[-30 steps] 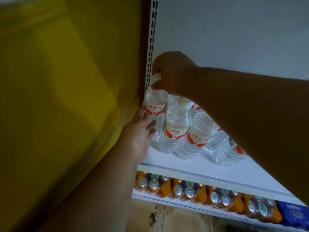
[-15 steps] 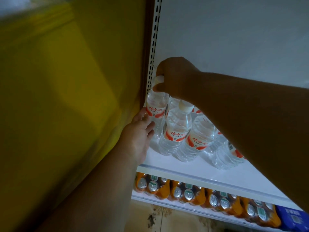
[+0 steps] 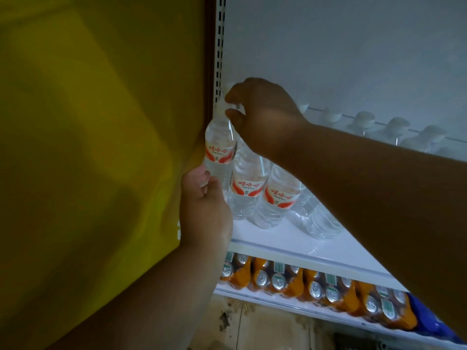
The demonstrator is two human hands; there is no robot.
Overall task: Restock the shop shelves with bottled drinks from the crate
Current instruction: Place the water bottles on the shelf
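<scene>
A clear water bottle [image 3: 219,150] with a red and white label stands at the far left end of the white shelf [image 3: 290,246], against the slotted upright. My right hand [image 3: 262,117] pinches its neck from above. My left hand [image 3: 204,208] grips its lower part from the left, thumb and fingers round it. Two more water bottles [image 3: 249,188] with the same label stand just to its right, and others behind them are partly hidden by my right forearm. The crate is out of view.
A yellow panel [image 3: 88,147] fills the left side. The slotted white upright [image 3: 219,46] runs along the shelf's left end. Orange cans [image 3: 316,286] line the shelf below, with blue packs [image 3: 434,324] at the right. A faint row of bottle tops [image 3: 366,120] shows on the white back wall.
The view has shifted closer. My left hand has moved from resting beside the bottle to gripping its lower part. My right hand still holds the neck.
</scene>
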